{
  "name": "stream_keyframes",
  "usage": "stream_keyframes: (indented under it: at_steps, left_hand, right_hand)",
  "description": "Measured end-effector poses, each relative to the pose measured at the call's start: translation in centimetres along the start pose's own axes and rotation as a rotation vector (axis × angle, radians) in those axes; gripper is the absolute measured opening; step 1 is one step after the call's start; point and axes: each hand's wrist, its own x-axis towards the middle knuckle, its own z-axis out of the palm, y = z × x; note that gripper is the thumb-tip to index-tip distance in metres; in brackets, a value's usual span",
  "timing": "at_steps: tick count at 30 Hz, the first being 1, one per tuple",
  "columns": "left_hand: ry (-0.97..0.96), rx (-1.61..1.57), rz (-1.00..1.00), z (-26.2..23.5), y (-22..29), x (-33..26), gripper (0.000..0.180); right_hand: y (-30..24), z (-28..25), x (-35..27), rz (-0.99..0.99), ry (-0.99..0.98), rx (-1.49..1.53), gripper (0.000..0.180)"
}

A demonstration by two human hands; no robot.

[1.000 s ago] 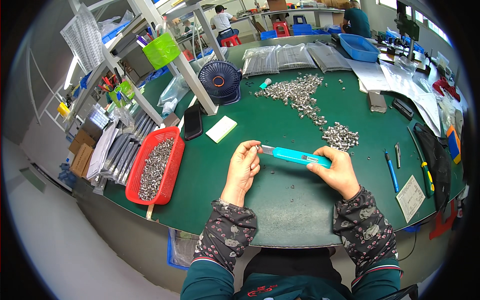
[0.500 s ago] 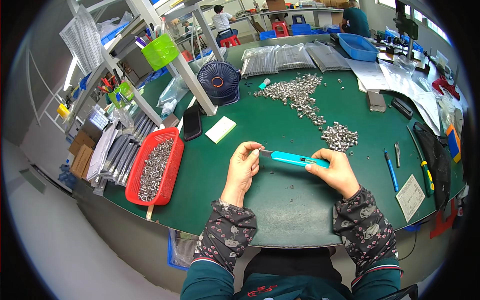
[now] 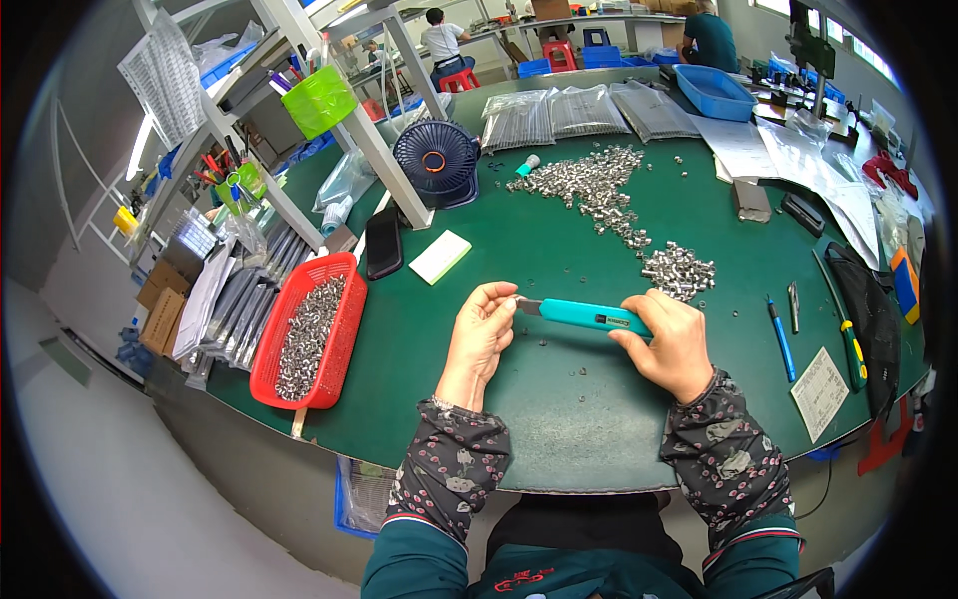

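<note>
My right hand (image 3: 671,344) is wrapped round the handle of a teal utility knife (image 3: 581,312), held level above the green table. Its bared blade (image 3: 528,306) points left and reaches the fingertips of my left hand (image 3: 480,334). Thumb and forefinger of that hand are pinched together at the blade's tip. A small metal piece seems to sit between them, mostly hidden by the fingers. Beyond my hands lies a small heap of short metal rings (image 3: 679,272), with a larger spread of such rings (image 3: 589,188) farther back.
A red basket (image 3: 351,334) of metal rings stands at left, near a black phone (image 3: 383,243) and a notepad (image 3: 440,258). A dark fan (image 3: 436,163) stands by the shelf post. At right lie a blue pen (image 3: 780,339), a screwdriver (image 3: 852,354) and a paper slip (image 3: 820,395).
My right hand has turned slightly and closed more round the knife handle, which has tilted a little. My left hand has shifted slightly left, still pinching at the blade's tip.
</note>
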Motion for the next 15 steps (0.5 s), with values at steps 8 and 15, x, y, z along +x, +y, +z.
stream_keyframes:
  at_steps: [8, 15]
  left_hand:
    - [0.13, -0.113, -0.019, 0.6, 0.8, -0.7, 0.015]
    - [0.335, 0.03, 0.152, -4.4, 7.4, -2.2, 0.008]
  right_hand:
    - [0.2, -0.1, 0.3, 0.079, 0.175, 0.121, 0.024]
    - [0.1, 0.1, 0.4, 0.087, 0.182, 0.171, 0.023]
